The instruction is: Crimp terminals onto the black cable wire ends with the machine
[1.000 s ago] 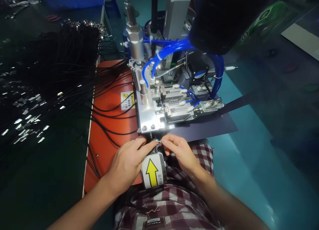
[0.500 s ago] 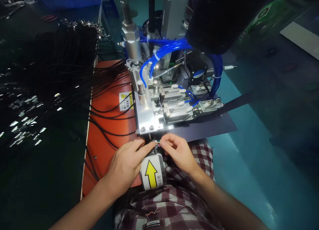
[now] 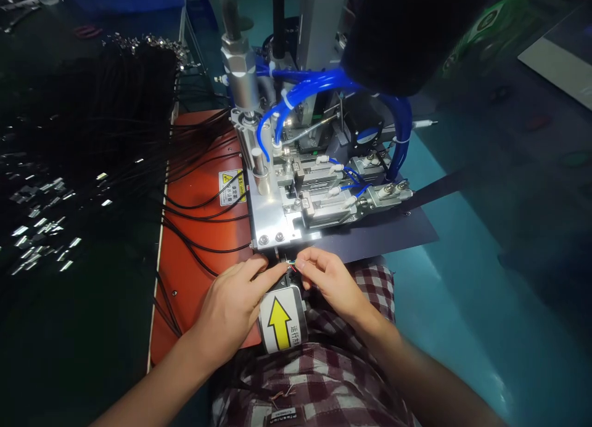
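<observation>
At the near edge of the machine, just below its metal plate, lie thin coloured wires, green, red and pale strands among them. The right hand, toward four o'clock of them, holds them in a narrow thumb-and-finger pinch; the left hand, toward eight o'clock, brings one fingertip to their other side, though whether it grips or merely steadies them I cannot tell. The step in hand appears to be fine placing of the wires at the machine's front, and the next move seems to call for a light, steady pinch, with the strands kept apart and lined up. Just beyond at six o'clock sits a white label with a yellow arrow, and past it checked clothing. An orange-red board spreads at nine o'clock, a warning sticker at ten to eleven. Blue tubes arch at twelve to one; dark cables heap at ten, well apart from both hands.
</observation>
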{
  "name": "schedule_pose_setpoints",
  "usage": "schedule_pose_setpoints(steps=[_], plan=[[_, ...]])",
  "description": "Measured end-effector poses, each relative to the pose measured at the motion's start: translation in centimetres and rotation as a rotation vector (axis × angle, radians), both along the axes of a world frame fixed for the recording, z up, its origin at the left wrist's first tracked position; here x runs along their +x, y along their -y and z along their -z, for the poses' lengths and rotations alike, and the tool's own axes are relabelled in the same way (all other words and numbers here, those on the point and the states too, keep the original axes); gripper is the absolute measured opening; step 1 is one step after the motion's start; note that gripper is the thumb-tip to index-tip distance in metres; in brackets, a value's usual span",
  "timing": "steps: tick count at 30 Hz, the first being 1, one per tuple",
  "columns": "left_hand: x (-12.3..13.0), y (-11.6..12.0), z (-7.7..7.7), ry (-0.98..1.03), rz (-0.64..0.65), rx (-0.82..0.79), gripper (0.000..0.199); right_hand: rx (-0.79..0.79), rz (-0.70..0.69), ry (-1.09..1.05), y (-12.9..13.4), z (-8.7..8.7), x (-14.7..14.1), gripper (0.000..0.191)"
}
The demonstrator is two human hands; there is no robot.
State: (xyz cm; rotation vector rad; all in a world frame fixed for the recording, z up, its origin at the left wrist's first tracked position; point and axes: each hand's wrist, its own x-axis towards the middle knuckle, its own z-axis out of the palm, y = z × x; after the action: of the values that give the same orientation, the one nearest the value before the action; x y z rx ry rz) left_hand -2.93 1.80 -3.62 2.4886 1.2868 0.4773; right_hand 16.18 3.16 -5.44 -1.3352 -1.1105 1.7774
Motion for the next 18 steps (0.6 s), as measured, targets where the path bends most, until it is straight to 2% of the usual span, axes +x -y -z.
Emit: schedule_pose_setpoints(steps=[18], plan=[[-0.13, -0.07, -0.08, -0.009, 0.008, 0.007, 0.038, 0.148, -0.021, 0.059, -0.14, 0.24, 0.27, 0.018]])
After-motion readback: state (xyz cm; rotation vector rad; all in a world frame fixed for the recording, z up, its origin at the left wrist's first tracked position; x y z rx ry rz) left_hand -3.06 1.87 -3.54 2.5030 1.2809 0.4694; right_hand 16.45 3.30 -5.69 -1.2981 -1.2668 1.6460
